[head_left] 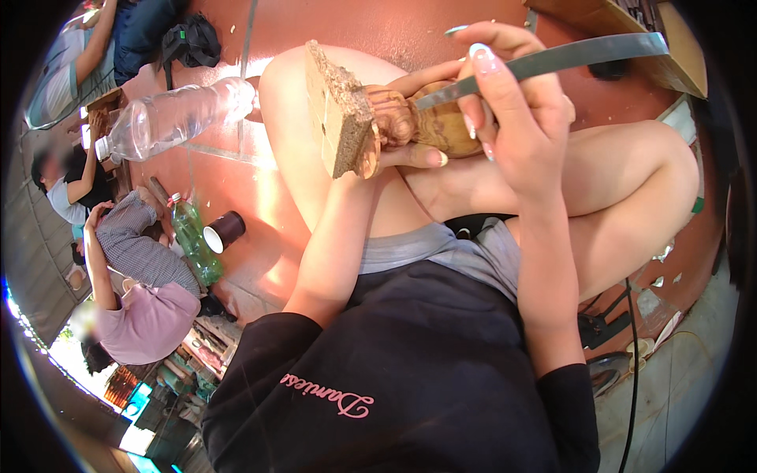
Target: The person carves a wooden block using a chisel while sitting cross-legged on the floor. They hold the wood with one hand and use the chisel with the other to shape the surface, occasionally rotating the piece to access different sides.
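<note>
My left hand point(414, 155) is wrapped round a carved wooden figure point(449, 122) above my crossed legs, thumb on the near side and fingers on the far side. The carving is glossy, honey-brown and rounded, lying on its side. A rough, pale wood block point(333, 118) sits at its left end, like a base. My right hand point(516, 102) grips a long, thin, flat metal strip point(579, 59) that looks like a file or scraper. Its lower-left end touches the carving, or nearly so, and its other end points up to the right.
Left of my knee a large clear plastic bottle point(169, 118) lies on the red tiled floor. Further left are a green bottle point(193, 236) and a dark cup point(225, 232). Several people sit along the left. A cardboard box point(678, 47) is at upper right; a black cable point(633, 370) runs below.
</note>
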A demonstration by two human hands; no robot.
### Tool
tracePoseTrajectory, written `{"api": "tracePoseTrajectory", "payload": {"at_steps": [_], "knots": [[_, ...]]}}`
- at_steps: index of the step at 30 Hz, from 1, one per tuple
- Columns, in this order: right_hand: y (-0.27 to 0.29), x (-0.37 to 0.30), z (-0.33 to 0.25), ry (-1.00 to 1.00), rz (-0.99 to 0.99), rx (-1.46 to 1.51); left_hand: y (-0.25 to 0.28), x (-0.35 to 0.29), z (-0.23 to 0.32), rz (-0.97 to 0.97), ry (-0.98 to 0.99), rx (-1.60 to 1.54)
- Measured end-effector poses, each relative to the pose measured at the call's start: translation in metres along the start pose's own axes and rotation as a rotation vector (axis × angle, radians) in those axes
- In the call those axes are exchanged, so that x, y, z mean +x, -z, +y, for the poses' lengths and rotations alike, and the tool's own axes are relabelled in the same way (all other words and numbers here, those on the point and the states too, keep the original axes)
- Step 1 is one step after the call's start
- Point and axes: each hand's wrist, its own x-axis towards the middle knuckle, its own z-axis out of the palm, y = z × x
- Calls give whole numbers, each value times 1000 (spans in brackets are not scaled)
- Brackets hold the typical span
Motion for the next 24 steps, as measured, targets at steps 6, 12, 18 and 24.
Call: {"api": "tracePoseTrajectory", "payload": {"at_steps": [6,12,18,24], "knots": [[2,-4,4,40,-113,-94,-11,-6,-8,88,-105,-233],[11,-11,0,39,-48,-21,-25,-12,8,-1,-134,-256],[72,-38,-16,128,173,-247,-32,-19,-12,-15,-191,-241],[101,-72,-50,309,123,-425,-40,-27,-8,126,-112,-201]]}}
